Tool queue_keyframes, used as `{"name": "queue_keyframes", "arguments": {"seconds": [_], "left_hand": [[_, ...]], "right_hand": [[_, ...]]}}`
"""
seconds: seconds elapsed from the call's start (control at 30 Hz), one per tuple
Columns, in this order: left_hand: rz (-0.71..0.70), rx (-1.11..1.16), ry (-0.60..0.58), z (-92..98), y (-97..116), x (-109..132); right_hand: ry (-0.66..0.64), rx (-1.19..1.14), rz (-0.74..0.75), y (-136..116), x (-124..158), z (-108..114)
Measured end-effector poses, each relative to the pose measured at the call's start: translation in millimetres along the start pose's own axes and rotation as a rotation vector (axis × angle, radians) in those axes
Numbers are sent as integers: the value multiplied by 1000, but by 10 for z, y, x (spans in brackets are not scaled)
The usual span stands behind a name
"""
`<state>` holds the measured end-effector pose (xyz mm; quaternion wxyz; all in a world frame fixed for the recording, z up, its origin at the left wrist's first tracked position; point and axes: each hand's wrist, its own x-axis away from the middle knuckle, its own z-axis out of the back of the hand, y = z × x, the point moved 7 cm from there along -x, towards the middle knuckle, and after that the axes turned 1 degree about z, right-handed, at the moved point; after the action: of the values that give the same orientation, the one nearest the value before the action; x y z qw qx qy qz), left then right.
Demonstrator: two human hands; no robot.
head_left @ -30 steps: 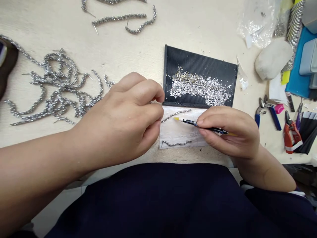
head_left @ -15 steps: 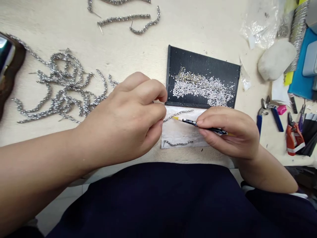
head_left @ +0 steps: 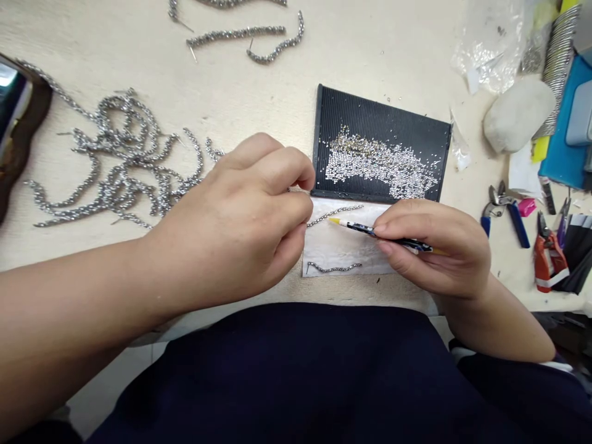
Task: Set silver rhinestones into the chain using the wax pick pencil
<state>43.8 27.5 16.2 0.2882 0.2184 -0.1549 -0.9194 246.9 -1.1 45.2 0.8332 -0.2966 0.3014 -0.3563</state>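
My left hand (head_left: 250, 222) is closed, fingertips pinched at the left end of a thin, glittering silver strand (head_left: 340, 213) that extends right over a white sheet (head_left: 342, 243). What the fingertips grip is partly hidden. My right hand (head_left: 435, 246) grasps a dark patterned, pencil-like stick (head_left: 361, 229) with a yellow tip, which points left just below the strand. A second short silver strand (head_left: 335, 269), with a pin at its left end, lies on the sheet's lower part. Just beyond the sheet, a black ridged tray (head_left: 383, 111) holds many tiny shiny stones (head_left: 374, 163).
A heap of silver strands (head_left: 124, 154) lies left, with more strands (head_left: 235, 36) at the back. A dark-edged object (head_left: 28, 123) sits far left. On the right are a whitish lump (head_left: 520, 114), blue-handled pliers (head_left: 517, 223), orange-handled pliers (head_left: 549, 259) and a plastic bag (head_left: 490, 43).
My right hand has drawn the stick slightly to the right, its tip now a little off the strand. My left hand keeps its pinch. The whole view has shifted a little.
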Motion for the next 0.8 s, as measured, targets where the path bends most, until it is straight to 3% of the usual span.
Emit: {"name": "queue_keyframes", "arguments": {"seconds": [0.8], "left_hand": [[3, -6, 0, 11, -3, 0]], "right_hand": [[2, 3, -11, -4, -1, -13]]}}
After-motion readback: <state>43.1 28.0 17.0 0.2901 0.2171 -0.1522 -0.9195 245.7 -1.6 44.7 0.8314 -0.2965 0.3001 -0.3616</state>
